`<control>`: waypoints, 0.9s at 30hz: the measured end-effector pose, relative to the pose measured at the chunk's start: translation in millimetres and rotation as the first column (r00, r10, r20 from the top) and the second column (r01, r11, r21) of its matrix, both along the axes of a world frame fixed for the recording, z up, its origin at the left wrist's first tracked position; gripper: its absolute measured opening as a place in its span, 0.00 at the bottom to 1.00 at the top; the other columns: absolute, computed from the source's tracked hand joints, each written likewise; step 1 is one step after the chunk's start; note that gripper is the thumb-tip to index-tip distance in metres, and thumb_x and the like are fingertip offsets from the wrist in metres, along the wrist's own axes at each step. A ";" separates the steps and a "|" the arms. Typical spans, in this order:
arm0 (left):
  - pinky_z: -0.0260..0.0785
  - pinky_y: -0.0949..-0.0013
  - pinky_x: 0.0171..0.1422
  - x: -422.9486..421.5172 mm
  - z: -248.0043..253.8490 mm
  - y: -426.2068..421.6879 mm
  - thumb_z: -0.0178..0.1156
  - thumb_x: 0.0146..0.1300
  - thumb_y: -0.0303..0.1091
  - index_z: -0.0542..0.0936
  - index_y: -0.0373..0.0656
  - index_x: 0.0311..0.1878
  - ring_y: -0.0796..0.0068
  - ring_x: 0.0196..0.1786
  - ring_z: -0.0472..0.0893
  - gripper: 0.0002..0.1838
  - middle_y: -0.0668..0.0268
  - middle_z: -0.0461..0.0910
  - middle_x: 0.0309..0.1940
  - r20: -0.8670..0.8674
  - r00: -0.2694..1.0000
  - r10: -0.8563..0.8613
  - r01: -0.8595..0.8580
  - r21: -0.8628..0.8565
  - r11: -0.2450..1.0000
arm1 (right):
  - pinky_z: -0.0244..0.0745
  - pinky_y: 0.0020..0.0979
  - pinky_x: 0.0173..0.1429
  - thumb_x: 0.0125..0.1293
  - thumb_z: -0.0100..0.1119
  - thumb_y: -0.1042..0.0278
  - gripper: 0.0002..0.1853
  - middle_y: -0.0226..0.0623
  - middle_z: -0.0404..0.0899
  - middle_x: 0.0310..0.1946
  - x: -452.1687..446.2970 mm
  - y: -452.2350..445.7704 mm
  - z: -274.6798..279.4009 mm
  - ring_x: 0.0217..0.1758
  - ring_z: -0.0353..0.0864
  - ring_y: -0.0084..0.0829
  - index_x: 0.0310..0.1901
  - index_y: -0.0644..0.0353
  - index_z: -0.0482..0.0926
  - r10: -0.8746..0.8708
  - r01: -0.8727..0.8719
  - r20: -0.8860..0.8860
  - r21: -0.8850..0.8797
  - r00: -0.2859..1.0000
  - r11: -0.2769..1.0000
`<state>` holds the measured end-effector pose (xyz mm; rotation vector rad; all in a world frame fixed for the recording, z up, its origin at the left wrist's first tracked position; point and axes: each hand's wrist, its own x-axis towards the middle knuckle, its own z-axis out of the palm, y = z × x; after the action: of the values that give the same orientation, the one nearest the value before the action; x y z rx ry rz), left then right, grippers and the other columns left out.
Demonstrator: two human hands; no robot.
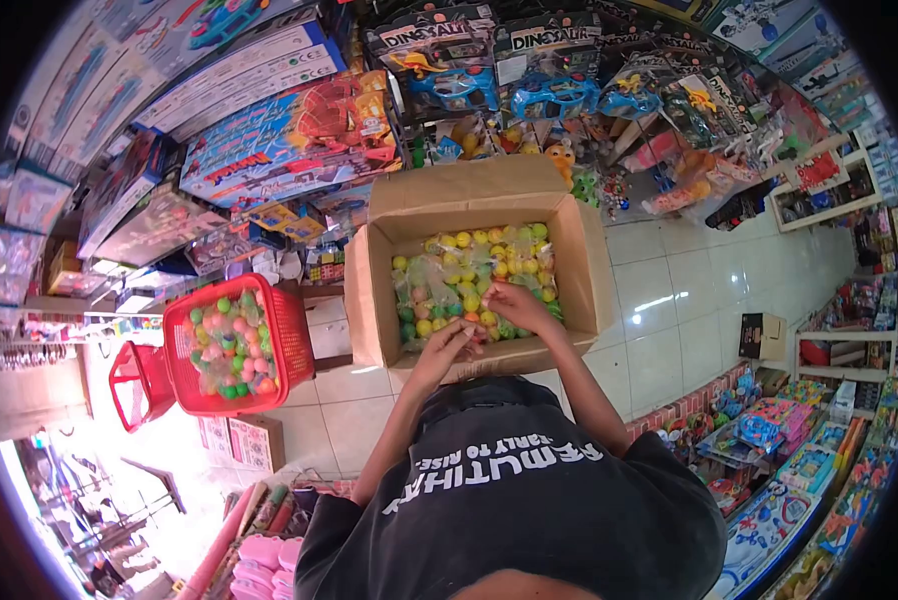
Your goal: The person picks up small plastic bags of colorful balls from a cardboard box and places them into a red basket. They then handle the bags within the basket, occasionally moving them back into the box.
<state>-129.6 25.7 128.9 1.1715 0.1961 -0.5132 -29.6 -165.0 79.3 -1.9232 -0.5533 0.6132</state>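
An open cardboard box point(459, 203) with its flaps spread stands in front of me, filled with small yellow, green and orange balls point(514, 250), many of them in clear plastic bags. Over the near part of the box are both hands, close together but apart. My left hand point(455, 341) has its fingers bent together; what they hold, if anything, is too small to tell. A little higher and to the right, my right hand point(515, 303) is pinched above the bagged balls, and its fingertips hold something I cannot make out.
A red basket point(297, 345) with bagged pink and green balls stands left of the box, beside a smaller red basket point(136, 385). Boxed toys point(289, 140) and packaged dinosaur toys point(459, 85) line the far side. Shelves of goods point(769, 480) are at the right.
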 end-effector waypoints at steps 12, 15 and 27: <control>0.68 0.73 0.50 -101.4 -93.0 -26.3 0.47 0.65 0.40 0.76 0.40 0.49 0.73 0.44 0.76 0.17 0.62 0.78 0.42 0.021 0.858 -0.514 0.480 0.326 0.814 | 0.69 0.27 0.52 0.68 0.46 0.57 0.15 0.33 0.78 0.42 -74.9 -74.5 50.3 0.48 0.75 0.24 0.40 0.61 0.75 0.465 -0.349 -0.636 0.309 0.616 0.885; 0.67 0.69 0.53 -134.0 -126.0 -29.8 0.49 0.62 0.38 0.76 0.42 0.50 0.66 0.45 0.77 0.16 0.56 0.78 0.43 0.001 0.860 -0.511 0.367 0.694 0.620 | 0.67 0.29 0.53 0.67 0.45 0.53 0.17 0.31 0.77 0.45 -94.1 -76.9 13.5 0.51 0.73 0.24 0.43 0.58 0.75 0.452 -0.485 -0.705 0.173 0.547 0.857; 0.68 0.62 0.53 -266.2 -255.2 -9.2 0.54 0.53 0.42 0.79 0.42 0.45 0.58 0.47 0.77 0.19 0.52 0.79 0.41 -0.174 0.953 0.247 -0.007 0.805 0.593 | 0.73 0.29 0.37 0.59 0.55 0.49 0.20 0.32 0.76 0.38 -153.8 -75.2 -180.6 0.36 0.75 0.25 0.45 0.55 0.75 0.143 -0.424 -0.693 -0.253 0.707 0.870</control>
<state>-395.8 16.5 -126.3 1.9591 0.8195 -0.4578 -183.5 -240.2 -101.4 -1.8126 -0.2764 1.6493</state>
